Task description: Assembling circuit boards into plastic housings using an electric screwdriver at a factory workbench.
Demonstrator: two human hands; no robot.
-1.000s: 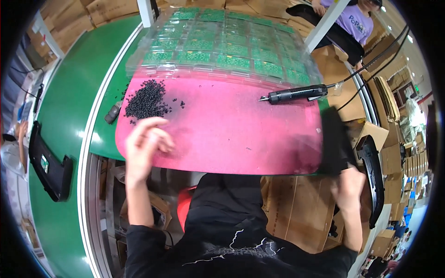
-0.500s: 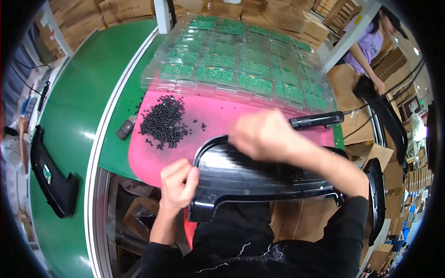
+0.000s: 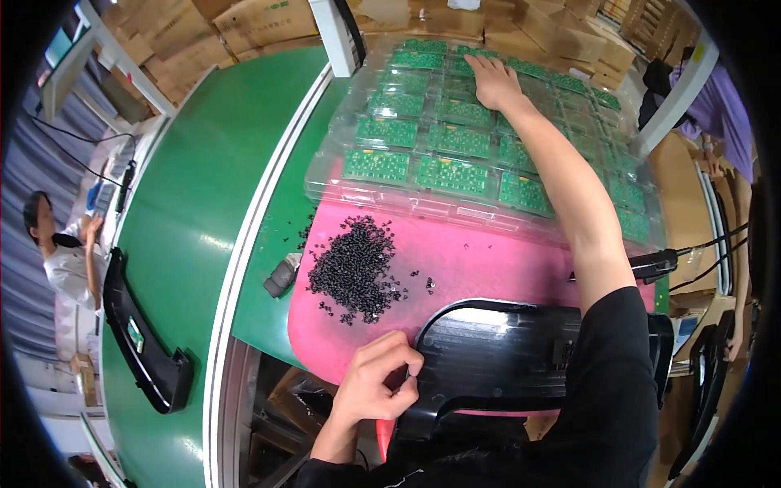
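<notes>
A glossy black curved plastic cover (image 3: pixel 480 358) lies at the near edge of the pink mat (image 3: pixel 512 264). Closed at its left end is my left hand (image 3: pixel 378 378), thumb and fingers pinched against the cover's edge. My right hand (image 3: pixel 493 84) reaches far out over a clear plastic tray (image 3: pixel 390 195) holding rows of green circuit boards (image 3: pixel 453 174). Its fingers are stretched out and touch a board near the back. Left of the cover sits a heap of small black screws (image 3: pixel 354 268). My right forearm partly hides a black electric screwdriver (image 3: pixel 647 264).
On the green surface at the left lies another black cover (image 3: pixel 146 350) with a small board in it. A dark grey object (image 3: pixel 281 276) rests beside the mat. A metal post (image 3: pixel 333 37) rises behind. One person (image 3: pixel 69 260) is at far left, another (image 3: pixel 724 114) at right.
My right hand has moved from above the black cover to the far part of the tray and opened. My left hand stays at the cover's left end. The whole view has shifted.
</notes>
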